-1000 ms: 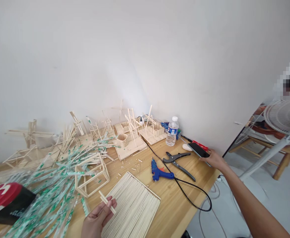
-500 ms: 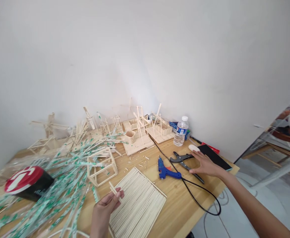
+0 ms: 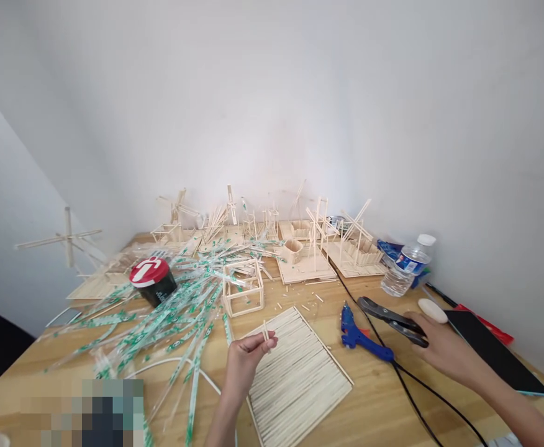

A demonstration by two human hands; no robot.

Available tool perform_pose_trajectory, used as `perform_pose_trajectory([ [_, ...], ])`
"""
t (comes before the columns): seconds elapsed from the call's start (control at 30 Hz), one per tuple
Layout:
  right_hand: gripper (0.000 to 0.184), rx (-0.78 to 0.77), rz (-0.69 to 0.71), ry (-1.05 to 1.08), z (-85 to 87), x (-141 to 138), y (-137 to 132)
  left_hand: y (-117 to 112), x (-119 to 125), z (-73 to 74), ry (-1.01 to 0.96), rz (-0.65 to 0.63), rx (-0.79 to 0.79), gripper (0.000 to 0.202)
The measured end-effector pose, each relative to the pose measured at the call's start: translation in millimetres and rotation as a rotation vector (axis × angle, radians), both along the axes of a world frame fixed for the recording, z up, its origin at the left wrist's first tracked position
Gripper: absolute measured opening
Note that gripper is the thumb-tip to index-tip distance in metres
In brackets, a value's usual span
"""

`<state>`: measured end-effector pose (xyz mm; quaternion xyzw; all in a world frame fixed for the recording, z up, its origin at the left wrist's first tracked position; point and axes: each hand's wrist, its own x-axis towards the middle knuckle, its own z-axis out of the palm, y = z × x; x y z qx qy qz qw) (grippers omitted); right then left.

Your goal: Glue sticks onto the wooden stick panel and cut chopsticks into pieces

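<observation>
Grip of the left hand (image 3: 248, 357) is pinched on short wooden sticks (image 3: 265, 329) at six o'clock, above the stick panel (image 3: 300, 375) on the table (image 3: 346, 422); the right hand (image 3: 439, 347) grasps the pliers (image 3: 387, 315) at four o'clock, with the glue gun (image 3: 353, 335) just beside them, toward their eight o'clock.

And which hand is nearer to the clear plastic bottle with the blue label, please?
Right. The right hand is in front of the bottle, holding dark grey pliers. The left hand is farther away, to the bottle's left, holding thin pale wooden sticks.
</observation>
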<state>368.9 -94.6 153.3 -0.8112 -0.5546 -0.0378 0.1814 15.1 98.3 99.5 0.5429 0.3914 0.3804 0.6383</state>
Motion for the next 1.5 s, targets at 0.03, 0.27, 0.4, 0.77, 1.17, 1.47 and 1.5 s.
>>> perform_pose_trajectory([
  [0.03, 0.035, 0.016, 0.067, 0.043, 3.1, -14.2, 5.0, -0.9, 0.4, 1.3, 0.001, -0.007, 0.025, 0.039],
  [0.27, 0.045, 0.153, 0.484, -0.016, 9.4, -115.9, 58.1, -9.2, 1.0, 9.5, -0.002, -0.169, 0.180, 0.026],
  [0.4, 0.046, 0.143, 0.614, 0.016, 6.1, -140.0, 82.7, -11.8, 0.6, 9.3, -0.011, -0.267, 0.245, 0.023],
  [0.77, 0.037, 0.120, 0.703, 0.048, 6.6, -137.5, 89.7, -16.9, -1.6, 21.1, 0.018, -0.485, 0.187, 0.030],
  [1.17, 0.043, -0.021, 0.787, 0.115, 13.7, -132.6, 81.3, -21.9, -7.5, 36.8, 0.053, -0.747, 0.062, 0.036],
  [1.47, 0.050, -0.125, 0.797, 0.146, 8.0, -127.7, 78.4, -21.4, -10.4, 40.0, 0.074, -0.842, 0.035, 0.030],
  [1.5, 0.051, -0.134, 0.798, 0.147, 7.1, -127.4, 78.1, -21.4, -10.5, 40.0, 0.078, -0.850, 0.034, 0.030],
])
